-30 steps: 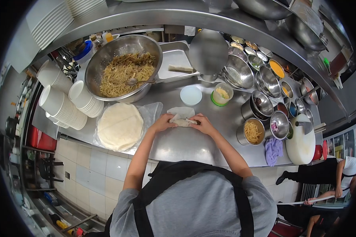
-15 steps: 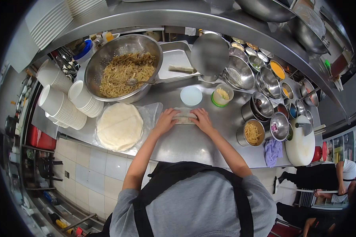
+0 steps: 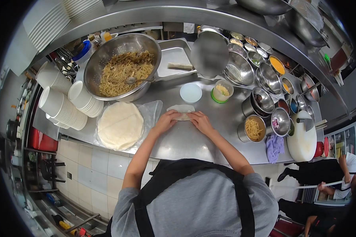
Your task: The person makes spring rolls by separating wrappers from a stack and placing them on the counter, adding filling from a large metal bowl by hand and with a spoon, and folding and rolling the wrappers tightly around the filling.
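A pale spring roll [image 3: 184,116] lies on the steel table, its thin wrapper [image 3: 180,108] spread flat on the far side. My left hand [image 3: 167,121] is closed over the left end of the roll, while my right hand [image 3: 201,121] grips the right end. The fingers hide both ends. Just beyond the hands stands a small bowl of whitish liquid [image 3: 190,93]. To its right is a tub with yellowish crumbs [image 3: 222,91] with a green base. A stack of round wrappers [image 3: 120,126] lies on plastic to the left.
A large steel bowl of shredded filling [image 3: 126,73] with a spoon stands at the back left, beside a metal tray [image 3: 174,55] holding one finished roll [image 3: 180,66]. Paper bowls [image 3: 63,108] are stacked left. Several ingredient containers and a purple cloth [image 3: 274,148] lie right. Other people [image 3: 324,173] stand behind at right.
Both hands have moved slightly toward my body with the roll, and the fingers have drawn in over it. More of the wrapper's far flap shows. A person at the right has shifted a long pole.
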### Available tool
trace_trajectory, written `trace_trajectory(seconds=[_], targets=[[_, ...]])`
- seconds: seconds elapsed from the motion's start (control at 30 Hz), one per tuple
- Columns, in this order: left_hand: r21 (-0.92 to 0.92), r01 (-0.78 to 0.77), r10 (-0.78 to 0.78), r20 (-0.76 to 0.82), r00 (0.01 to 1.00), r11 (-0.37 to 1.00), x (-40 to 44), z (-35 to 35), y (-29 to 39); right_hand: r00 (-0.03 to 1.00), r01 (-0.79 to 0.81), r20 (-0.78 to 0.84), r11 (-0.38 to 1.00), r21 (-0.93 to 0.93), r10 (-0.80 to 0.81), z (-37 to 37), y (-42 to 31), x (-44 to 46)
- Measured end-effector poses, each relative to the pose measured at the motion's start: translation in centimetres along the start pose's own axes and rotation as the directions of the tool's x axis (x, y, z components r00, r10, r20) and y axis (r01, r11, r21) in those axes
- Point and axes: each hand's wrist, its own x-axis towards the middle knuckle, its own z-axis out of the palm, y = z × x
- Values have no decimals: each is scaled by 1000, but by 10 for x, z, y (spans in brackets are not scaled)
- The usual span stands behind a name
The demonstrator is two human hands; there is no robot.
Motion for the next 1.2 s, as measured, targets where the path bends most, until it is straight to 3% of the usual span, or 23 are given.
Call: trace_trajectory(seconds=[0.07, 0.17, 0.2, 0.3, 0.37, 0.47, 0.57, 0.67, 0.83, 1.03, 1.13, 1.2], targets=[[-39, 7, -5, 54, 999, 999, -4, -4, 2, 998, -7, 59, 1000, 12, 6, -4, 0, -2], [-48, -20, 25, 115, 993, 999, -15, -7, 9, 980, -147, 140, 988, 42, 140, -5, -22, -19], [-42, -35, 40, 133, 990, 999, -19, -6, 12, 986, -132, 106, 991, 15, 130, -2, -26, -25], [318, -191, 217, -46, 975, 928, -29, 9, 23, 991, -130, 32, 991, -16, 130, 4, -32, -37], [312, -121, 157, -94, 983, 942, -36, 32, 17, 986, -169, 9, 985, 22, 169, 3, -32, -36], [391, -69, 133, -137, 982, 918, -40, 48, 28, 989, -61, -137, 993, -99, 48, 13, -26, -44], [437, -56, 147, -176, 973, 897, -39, 57, 37, 985, -62, -173, 982, -180, 30, 14, -28, -46], [443, -51, 151, -194, 969, 895, -40, 59, 36, 996, -69, -67, 981, -179, 58, -20, -44, -23], [485, -43, 156, -195, 968, 873, -40, 60, 35, 960, -76, -277, 986, -146, 33, -33, -6, 47], [475, -26, 152, -228, 962, 879, -39, 62, 33, 982, 41, 186, 909, -415, 40, -33, 25, 85], [494, -14, 155, -245, 957, 869, -39, 63, 36, 954, 64, 292, 899, -432, 73, -31, 29, 92], [538, -5, 173, -262, 949, 843, -39, 63, 40, 968, 45, 244, 914, -403, 59, -34, 27, 96]])
